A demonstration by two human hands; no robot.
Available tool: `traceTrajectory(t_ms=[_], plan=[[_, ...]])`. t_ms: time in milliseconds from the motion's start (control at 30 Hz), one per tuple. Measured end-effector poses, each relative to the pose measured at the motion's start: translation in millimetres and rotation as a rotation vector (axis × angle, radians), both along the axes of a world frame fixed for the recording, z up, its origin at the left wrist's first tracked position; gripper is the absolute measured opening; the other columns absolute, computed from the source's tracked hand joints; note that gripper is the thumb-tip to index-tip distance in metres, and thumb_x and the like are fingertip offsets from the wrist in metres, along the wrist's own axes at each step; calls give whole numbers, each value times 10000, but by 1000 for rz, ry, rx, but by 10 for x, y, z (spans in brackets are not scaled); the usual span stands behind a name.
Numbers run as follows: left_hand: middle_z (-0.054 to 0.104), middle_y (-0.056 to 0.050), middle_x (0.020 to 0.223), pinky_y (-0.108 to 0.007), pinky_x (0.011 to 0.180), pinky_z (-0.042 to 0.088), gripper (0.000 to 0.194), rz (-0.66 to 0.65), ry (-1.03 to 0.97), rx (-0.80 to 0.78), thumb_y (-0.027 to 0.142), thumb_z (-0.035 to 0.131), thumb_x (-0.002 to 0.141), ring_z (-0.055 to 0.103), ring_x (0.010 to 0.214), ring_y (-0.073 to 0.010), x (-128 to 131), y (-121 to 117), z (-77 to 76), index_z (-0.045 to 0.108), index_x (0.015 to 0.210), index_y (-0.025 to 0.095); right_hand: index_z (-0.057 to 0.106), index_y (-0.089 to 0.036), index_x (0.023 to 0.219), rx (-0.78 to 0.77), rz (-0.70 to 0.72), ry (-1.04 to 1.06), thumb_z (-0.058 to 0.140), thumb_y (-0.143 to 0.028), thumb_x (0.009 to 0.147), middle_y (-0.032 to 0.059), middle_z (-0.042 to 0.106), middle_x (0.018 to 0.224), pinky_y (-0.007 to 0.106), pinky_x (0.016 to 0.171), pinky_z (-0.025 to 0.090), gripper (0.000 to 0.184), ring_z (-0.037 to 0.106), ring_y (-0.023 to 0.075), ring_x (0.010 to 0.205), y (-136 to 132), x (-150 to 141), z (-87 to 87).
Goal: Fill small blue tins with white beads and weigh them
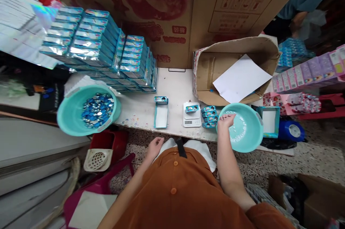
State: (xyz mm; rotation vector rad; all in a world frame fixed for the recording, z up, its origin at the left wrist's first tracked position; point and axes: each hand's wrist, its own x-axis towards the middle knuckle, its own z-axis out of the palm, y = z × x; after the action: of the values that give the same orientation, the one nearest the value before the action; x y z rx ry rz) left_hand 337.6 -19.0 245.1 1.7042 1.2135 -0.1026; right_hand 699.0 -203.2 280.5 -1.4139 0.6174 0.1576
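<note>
My right hand is over the left side of a turquoise tub, its fingers pinched together; whatever they hold is too small to make out. Small white pieces lie in an arc on the tub's bottom. Low in front of the table edge, my left hand is loosely curled with nothing visible in it. Between the hands, a small blue printed tin rests on a white digital scale. Several similar tins stand in a column between scale and tub. A shallow blue display box has one tin at its far end.
Another turquoise tub at left holds blue and silver round pieces. Wrapped blue packs are stacked behind it. A cut-down carton contains a white sheet. Large cardboard boxes wall the back. Another person's arm shows at upper right.
</note>
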Motion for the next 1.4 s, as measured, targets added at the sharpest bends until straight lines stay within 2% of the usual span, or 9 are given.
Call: traceTrajectory(t_ms=[200, 333, 467, 633, 767, 900, 1033, 1167, 1400], plan=[[636, -32, 675, -297, 659, 455, 335, 22, -84, 38, 496, 526, 742, 577, 664, -178, 323, -360, 31, 611, 707, 174, 209, -225, 589, 121, -89, 134, 326, -465, 905, -86, 236, 458, 187, 329, 182, 413, 239, 65, 326, -852, 204, 110], [637, -28, 676, -274, 647, 457, 295, -18, -108, 37, 457, 546, 743, 573, 648, -156, 516, -579, 20, 607, 701, 172, 248, -222, 608, 126, -149, 128, 371, -384, 889, -82, 269, 472, 165, 333, 220, 347, 288, 63, 337, -1306, 251, 94], [648, -37, 732, -276, 681, 467, 278, -14, -125, 49, 437, 543, 755, 583, 686, -155, 676, -774, 23, 614, 766, 169, 324, -228, 660, 108, -178, 128, 435, -336, 869, -79, 348, 528, 147, 331, 270, 260, 376, 59, 376, -1618, 244, 14], [655, -51, 752, -282, 702, 473, 246, -11, -135, 54, 403, 548, 755, 595, 708, -165, 859, -987, 24, 613, 782, 167, 416, -202, 697, 140, -158, 157, 534, -200, 812, -63, 438, 579, 131, 348, 311, 164, 427, 41, 417, -1813, 213, -50], [653, -58, 780, -295, 718, 468, 247, 3, -138, 113, 403, 540, 774, 599, 737, -180, 1002, -954, 100, 616, 822, 173, 497, -177, 759, 211, -85, 138, 595, -192, 792, -67, 465, 577, 122, 365, 314, 105, 408, 25, 417, -1861, 155, -34], [651, -66, 830, -324, 789, 454, 226, -10, -170, 284, 383, 536, 792, 601, 821, -205, 1192, -694, 220, 616, 848, 179, 482, -181, 724, 234, -62, 102, 664, -271, 762, -77, 473, 540, 124, 340, 271, 206, 385, 22, 394, -1837, 62, 54], [643, -82, 862, -360, 851, 441, 199, -131, -261, 497, 341, 534, 809, 593, 876, -221, 1426, -409, 303, 620, 883, 178, 518, -176, 709, 258, 39, 90, 722, -345, 706, -74, 480, 525, 131, 321, 244, 264, 362, 17, 373, -1740, -82, 150], [639, -82, 871, -366, 869, 431, 189, -262, -336, 553, 316, 525, 833, 580, 895, -223, 1628, -205, 337, 621, 919, 179, 630, -145, 799, 305, 152, 93, 781, -361, 619, -56, 521, 545, 124, 331, 240, 319, 366, 10, 387, -1499, -305, 211], [644, -77, 911, -356, 870, 432, 186, -302, -406, 476, 314, 512, 851, 583, 904, -212, 1684, 82, 277, 612, 936, 182, 670, -124, 844, 251, 283, 136, 784, -356, 559, -65, 524, 550, 126, 353, 215, 385, 367, 11, 409, -864, -801, 273]])
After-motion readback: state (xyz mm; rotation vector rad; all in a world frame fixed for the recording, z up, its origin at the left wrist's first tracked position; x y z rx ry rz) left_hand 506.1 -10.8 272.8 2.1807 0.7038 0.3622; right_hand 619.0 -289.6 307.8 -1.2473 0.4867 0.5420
